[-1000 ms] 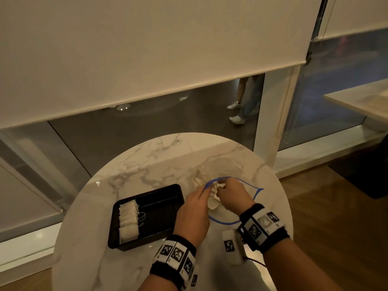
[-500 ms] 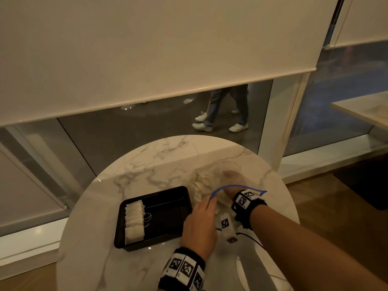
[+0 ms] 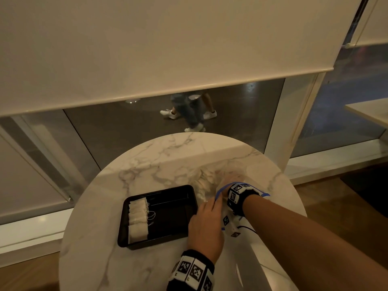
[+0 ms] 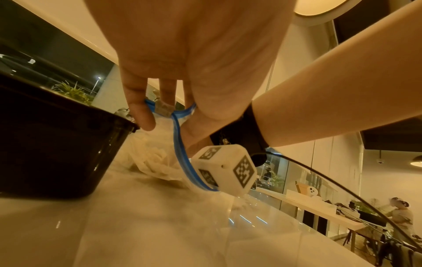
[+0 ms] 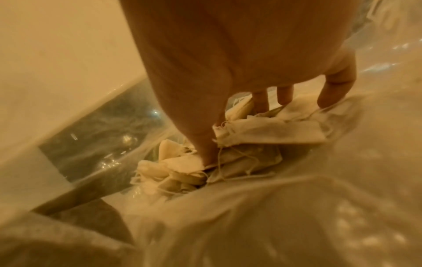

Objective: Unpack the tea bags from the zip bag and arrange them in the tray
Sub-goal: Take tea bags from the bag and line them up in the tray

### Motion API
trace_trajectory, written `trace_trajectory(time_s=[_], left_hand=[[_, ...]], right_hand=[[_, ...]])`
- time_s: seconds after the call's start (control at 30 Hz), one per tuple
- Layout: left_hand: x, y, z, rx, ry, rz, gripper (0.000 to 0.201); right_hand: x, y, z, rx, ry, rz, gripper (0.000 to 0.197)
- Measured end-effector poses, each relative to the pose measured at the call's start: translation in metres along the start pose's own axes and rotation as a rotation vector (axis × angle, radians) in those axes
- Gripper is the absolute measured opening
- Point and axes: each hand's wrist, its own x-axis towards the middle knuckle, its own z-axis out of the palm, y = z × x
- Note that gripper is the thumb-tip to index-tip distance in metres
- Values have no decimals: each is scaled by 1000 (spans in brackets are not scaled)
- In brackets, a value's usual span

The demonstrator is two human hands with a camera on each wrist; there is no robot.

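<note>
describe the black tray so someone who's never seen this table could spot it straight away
On the round marble table by the window, look at its left half, beside the left hand. The black tray is a shallow rectangle with a column of white tea bags along its left end, the only dark thing on the pale top.

We see the clear zip bag (image 3: 228,175) with blue seal lying open on the table, loose white tea bags (image 5: 269,133) heaped inside. The black tray (image 3: 168,206) beside it holds a row of tea bags (image 3: 137,219) along its left side.
</note>
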Motion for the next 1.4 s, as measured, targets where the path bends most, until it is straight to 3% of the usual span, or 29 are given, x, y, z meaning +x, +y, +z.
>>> trace_trajectory(time_s=[0.2,0.33,0.4,0.5,0.6,0.7,0.9,1.07,1.2,1.3,1.4], left_hand=[[0,-2,6,3,-5,8,85],[2,0,7,-9,3,18,85],[3,2,7,-32,5,26,85],[4,3,8,-71,23,29,83],[6,5,7,-100,39,27,77],[6,4,7,-88,58,28,76],[8,1,6,-65,79,15,72],[10,-7,10,-51,104,5,68],[13,-18,19,-80,106,-3,68],[9,-19,18,-128,108,20,52],[-1,-16,8,-102,142,48,36]], right_hand=[[23,-3,13,103,0,-7,45],[29,-3,7,275,239,61,50],[38,-3,8,316,300,63,55],[49,4,16,363,341,54,43],[33,8,9,420,326,-1,39],[9,10,3,566,217,-99,33],[-23,19,17,353,159,-91,39],[-50,20,30,377,378,-110,19],[-77,29,41,339,537,-85,21],[-83,40,43,503,515,-71,11],[-86,52,42,819,449,-112,21]])
